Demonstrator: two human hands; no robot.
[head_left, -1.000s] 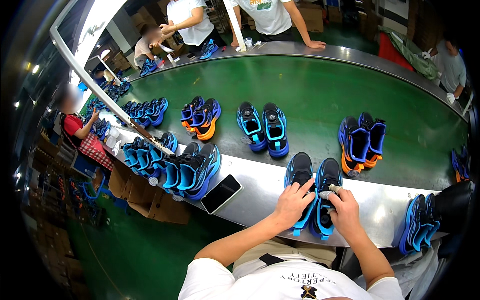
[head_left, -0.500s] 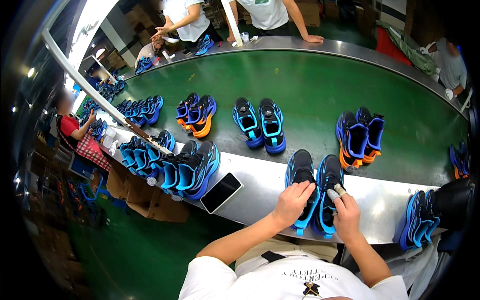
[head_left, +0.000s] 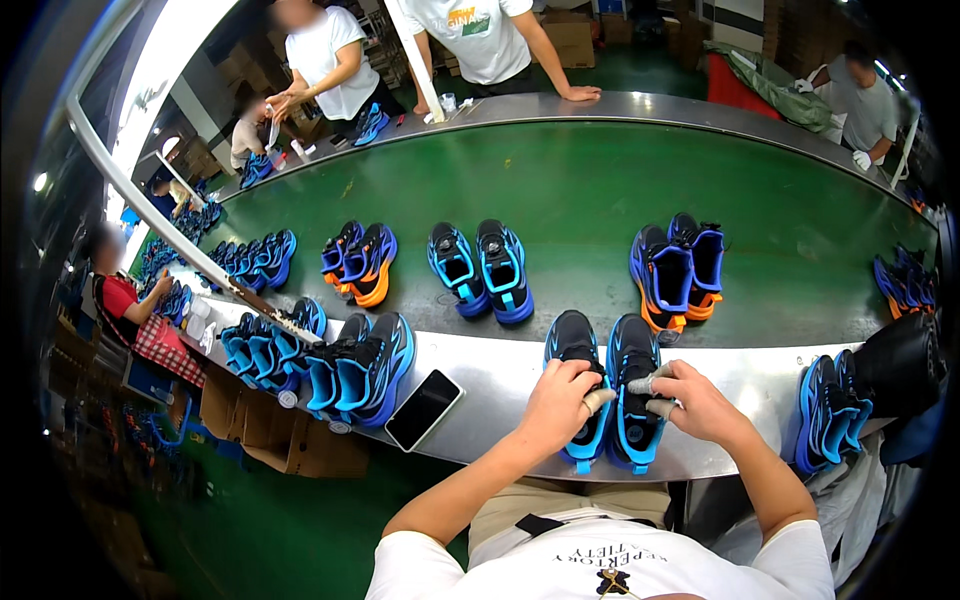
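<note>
Your pair of black and blue sneakers (head_left: 605,385) sits at 6 o'clock on the shiny metal tabletop (head_left: 500,375), right in front of you. Your left hand (head_left: 555,405) is curled on the left shoe. Your right hand (head_left: 695,400) pinches the top of the right shoe with taped fingers (head_left: 650,383). The shoes look light. The tops seem soft and bendy, and the soles stiff and rubbery. Hold each one by the heel or the sides. A black phone (head_left: 424,409) lies at 8 o'clock.
</note>
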